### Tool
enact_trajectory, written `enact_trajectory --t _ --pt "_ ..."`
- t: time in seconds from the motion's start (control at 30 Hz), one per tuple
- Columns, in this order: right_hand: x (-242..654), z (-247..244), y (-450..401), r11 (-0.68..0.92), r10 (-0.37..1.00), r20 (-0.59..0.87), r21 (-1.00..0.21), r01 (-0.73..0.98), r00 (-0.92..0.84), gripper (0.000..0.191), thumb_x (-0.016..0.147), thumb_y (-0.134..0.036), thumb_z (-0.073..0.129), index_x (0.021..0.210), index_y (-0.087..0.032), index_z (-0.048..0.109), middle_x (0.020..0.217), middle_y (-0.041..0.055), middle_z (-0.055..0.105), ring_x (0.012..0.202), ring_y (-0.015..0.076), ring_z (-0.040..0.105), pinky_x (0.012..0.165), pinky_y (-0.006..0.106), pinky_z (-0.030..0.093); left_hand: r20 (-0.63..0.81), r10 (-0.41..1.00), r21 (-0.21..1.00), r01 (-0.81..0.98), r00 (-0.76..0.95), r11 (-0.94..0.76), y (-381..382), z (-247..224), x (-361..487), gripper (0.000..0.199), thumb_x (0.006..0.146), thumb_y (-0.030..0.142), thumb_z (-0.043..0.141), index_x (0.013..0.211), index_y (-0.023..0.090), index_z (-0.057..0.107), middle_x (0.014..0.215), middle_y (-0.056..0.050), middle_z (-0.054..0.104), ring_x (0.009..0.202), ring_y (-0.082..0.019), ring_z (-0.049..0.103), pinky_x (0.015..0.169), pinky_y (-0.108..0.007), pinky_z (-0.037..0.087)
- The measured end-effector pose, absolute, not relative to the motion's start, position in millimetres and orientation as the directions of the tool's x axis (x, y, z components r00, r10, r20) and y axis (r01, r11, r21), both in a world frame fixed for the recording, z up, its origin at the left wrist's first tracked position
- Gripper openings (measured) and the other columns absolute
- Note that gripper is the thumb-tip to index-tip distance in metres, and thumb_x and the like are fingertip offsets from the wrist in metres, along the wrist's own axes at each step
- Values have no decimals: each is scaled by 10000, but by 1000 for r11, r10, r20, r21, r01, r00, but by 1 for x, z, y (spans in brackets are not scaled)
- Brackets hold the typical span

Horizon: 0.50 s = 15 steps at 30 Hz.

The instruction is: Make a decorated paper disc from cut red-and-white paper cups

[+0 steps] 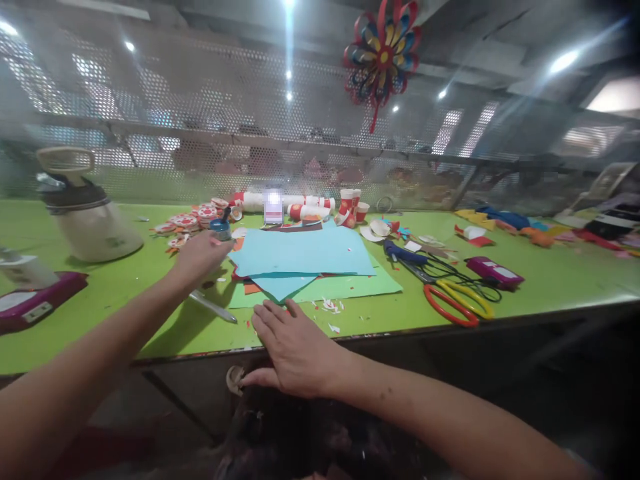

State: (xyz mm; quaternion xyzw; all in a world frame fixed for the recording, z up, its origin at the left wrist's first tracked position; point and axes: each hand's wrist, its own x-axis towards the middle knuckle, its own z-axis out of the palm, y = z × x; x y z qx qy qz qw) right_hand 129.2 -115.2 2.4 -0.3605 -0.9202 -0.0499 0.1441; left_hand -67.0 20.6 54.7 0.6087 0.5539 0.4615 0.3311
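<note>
at the far left of the green table (560,267), a purple power strip (63,293) lies near, with a white plug block (24,272) on it, and a large pale bottle (95,230) with a looped handle stands farther back. to its right, red-and-white paper pieces (203,215) are heaped.

the left hand (201,257) reaches to a small blue object (220,229) with a dark top, just right of that heap; the fingertips are partly hidden, so i cannot tell whether they grasp it or only touch it. nearer, a slim silver tool (215,307) lies slanted below the hand.

in the middle, light blue sheets (305,252) lie over a green sheet (370,285), with red-and-white paper cups (349,205) behind on the far side. the right hand (295,350) is at the near edge, palm down, its fingers extended and gripping nothing, tips just short of the sheets. small white scraps (330,305) lie to its right.

farther right are a blue-handled glue gun (403,253), scissors (450,303) with one red and one yellow loop, and a second purple strip (494,273).
</note>
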Motion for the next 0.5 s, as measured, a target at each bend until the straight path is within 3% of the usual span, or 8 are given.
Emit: enact_trajectory --t 0.07,0.13,0.23,0.33,0.5 --pt "136 1 -118 712 665 307 14 702 -680 829 896 -683 263 1348 -9 432 1417 220 455 1324 345 363 1075 536 282 274 959 831 519 -70 -200 -7 54 -68 268 769 297 654 962 110 640 918 -37 690 984 -259 632 836 -342 498" --pt "148 0 -121 670 702 300 28 742 -646 850 887 -690 283 1351 7 428 1414 235 453 1324 363 362 1075 550 279 332 943 762 597 -30 -249 -35 45 -66 351 756 343 654 1037 134 644 1064 -88 668 956 -279 639 870 -395 487" --pt "172 -2 -126 582 775 274 44 812 -570 857 876 -691 320 1363 7 425 1420 248 441 1336 373 351 1084 565 270 462 852 536 689 244 -488 -68 21 -59 364 852 407 516 1090 158 632 1129 -124 642 906 -260 659 847 -396 511" --pt "196 -4 -133 496 830 249 79 865 -498 833 887 -660 353 1371 15 422 1434 255 420 1343 375 347 1093 565 266 547 726 353 671 418 -652 -89 -6 -48 381 907 400 438 1137 147 606 1174 -144 632 1075 -281 609 922 -410 488" --pt "211 -12 -146 386 875 264 127 914 -406 800 894 -603 423 1379 33 415 1433 265 415 1327 379 377 1067 528 352 577 648 82 754 497 -651 -111 -31 -27 496 910 464 441 1218 95 565 1281 -208 581 1164 -343 561 952 -487 476"
